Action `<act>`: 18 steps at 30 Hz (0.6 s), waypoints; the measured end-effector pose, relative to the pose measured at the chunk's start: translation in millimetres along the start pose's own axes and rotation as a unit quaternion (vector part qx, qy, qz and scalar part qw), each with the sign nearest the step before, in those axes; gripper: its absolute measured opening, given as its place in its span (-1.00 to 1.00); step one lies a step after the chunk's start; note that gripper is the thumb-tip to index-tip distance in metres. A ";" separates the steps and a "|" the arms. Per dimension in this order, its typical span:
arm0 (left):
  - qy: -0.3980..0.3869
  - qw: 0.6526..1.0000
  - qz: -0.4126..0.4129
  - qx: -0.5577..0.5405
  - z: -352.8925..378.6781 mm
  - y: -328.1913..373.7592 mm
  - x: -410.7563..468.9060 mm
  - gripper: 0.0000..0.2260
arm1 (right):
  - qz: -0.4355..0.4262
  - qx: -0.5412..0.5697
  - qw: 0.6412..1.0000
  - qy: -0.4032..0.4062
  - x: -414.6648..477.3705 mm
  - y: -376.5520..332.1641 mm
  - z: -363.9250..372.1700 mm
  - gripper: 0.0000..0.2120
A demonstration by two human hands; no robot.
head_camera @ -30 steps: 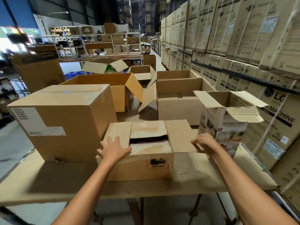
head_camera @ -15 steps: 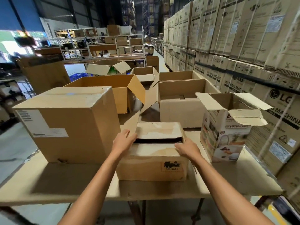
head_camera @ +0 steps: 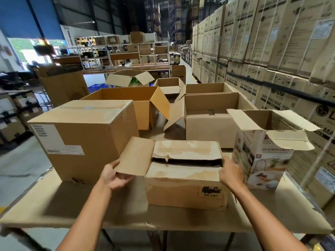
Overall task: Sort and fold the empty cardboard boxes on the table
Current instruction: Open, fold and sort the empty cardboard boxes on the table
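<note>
A small brown box (head_camera: 184, 191) marked UN 3481 sits at the table's near edge, its two long top flaps folded in with a dark gap between them. My left hand (head_camera: 115, 175) grips the near corner of its left side flap (head_camera: 135, 156), which stands raised outward. My right hand (head_camera: 230, 173) curls over the box's right top edge. Around it stand a large closed box (head_camera: 85, 138), an open printed box (head_camera: 266, 153), and open boxes (head_camera: 210, 124) (head_camera: 132, 104) behind.
The cardboard-covered table (head_camera: 90, 211) ends close in front of me. Stacked washing-machine cartons (head_camera: 272, 51) wall off the right side. Shelving (head_camera: 126, 51) and more boxes (head_camera: 63, 84) stand beyond on the left, with bare floor (head_camera: 18, 163) beside the table.
The box slid to the right. Its left flap went from folded down to lifted out, now in my left hand. My right hand moved from the top flap to the right edge.
</note>
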State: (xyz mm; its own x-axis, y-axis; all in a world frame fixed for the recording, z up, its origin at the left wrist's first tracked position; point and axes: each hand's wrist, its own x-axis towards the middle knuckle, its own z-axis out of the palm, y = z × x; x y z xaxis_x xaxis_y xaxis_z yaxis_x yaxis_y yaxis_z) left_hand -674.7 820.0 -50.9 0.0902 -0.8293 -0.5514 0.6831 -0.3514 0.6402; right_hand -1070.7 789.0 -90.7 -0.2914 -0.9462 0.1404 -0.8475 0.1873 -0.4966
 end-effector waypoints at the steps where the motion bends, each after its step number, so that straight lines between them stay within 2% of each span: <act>1: 0.032 0.999 -0.013 0.009 -8.3 -4.2 8.0 -0.69 | -0.002 -0.009 1.000 0.003 0.8 0.0 0.0 -0.50; 4: 0.105 0.988 -0.023 0.110 -25.1 -29.6 32.1 -0.75 | 0.007 -0.029 1.000 0.008 -0.3 -2.4 -2.2 -0.52; 6: 0.134 0.957 0.012 0.257 -30.7 -50.4 40.7 -0.81 | 0.010 -0.030 0.999 0.010 -3.3 -4.6 -2.9 -0.49; 7: 0.154 0.925 0.052 0.344 -32.2 -59.2 43.0 -0.85 | 0.011 -0.027 0.999 0.013 -4.5 -5.9 -3.6 -0.49; 9: 0.203 0.811 0.189 0.515 -25.9 -67.9 42.5 -0.84 | 0.001 -0.024 0.999 0.029 -5.4 -7.2 -5.6 -0.54; 10: 0.209 0.755 0.269 0.560 -17.7 -67.8 37.1 -0.83 | -0.009 -0.025 0.999 0.033 -5.5 -7.7 -6.5 -0.57; 11: 0.199 0.723 0.335 0.571 -7.6 -65.9 30.1 -0.85 | -0.021 -0.030 0.999 0.034 -5.9 -8.6 -7.6 -0.58; 13: 0.145 0.690 0.410 0.579 15.2 -59.8 17.6 -0.88 | -0.047 -0.043 0.998 0.020 -5.8 -10.2 -9.5 -0.56; 15: 0.087 0.665 0.423 0.610 37.3 -53.5 15.5 -0.86 | -0.070 -0.066 0.995 -0.005 -2.7 -12.6 -10.5 -0.51; 18: 0.021 0.597 0.383 0.705 63.5 -51.1 23.2 -0.63 | -0.077 -0.092 0.992 -0.044 4.1 -20.0 -12.5 -0.42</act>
State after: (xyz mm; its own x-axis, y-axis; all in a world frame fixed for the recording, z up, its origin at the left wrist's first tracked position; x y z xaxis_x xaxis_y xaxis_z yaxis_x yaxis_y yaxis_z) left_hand -753.5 791.1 -62.5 0.0232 -0.9801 0.1970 -0.8557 0.0824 0.5108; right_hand -1060.5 784.6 -69.5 -0.1189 -0.9853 0.1229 -0.9481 0.0758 -0.3087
